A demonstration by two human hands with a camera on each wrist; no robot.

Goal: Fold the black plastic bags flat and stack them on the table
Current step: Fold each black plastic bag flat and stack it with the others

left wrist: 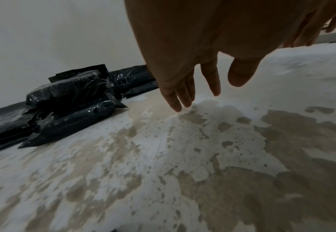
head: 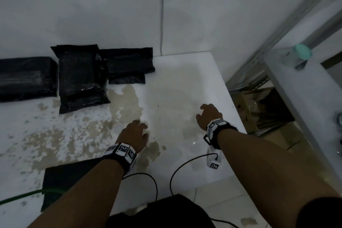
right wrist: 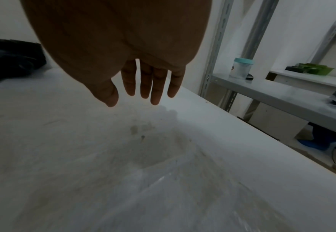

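Observation:
Folded black plastic bags lie in piles at the back left of the white table (head: 185, 83), against the wall: one stack (head: 81, 77) in the middle, another (head: 27, 77) to its left, a flatter one (head: 127, 65) to its right. The same piles (left wrist: 71, 106) show in the left wrist view. A flat black bag (head: 70, 177) lies near the front edge under my left forearm. My left hand (head: 137, 133) hovers over the stained tabletop, fingers (left wrist: 182, 97) straight, holding nothing. My right hand (head: 207, 114) hangs over the table's right part, fingers (right wrist: 155, 87) straight and spread, empty.
The tabletop (left wrist: 163, 157) has brown worn patches. A metal shelf (right wrist: 282, 92) with a teal-lidded jar (right wrist: 242, 67) stands right of the table's edge. Black cables (head: 155, 185) and a green hose (head: 20, 196) run near the front edge. The wall (head: 92, 5) is behind.

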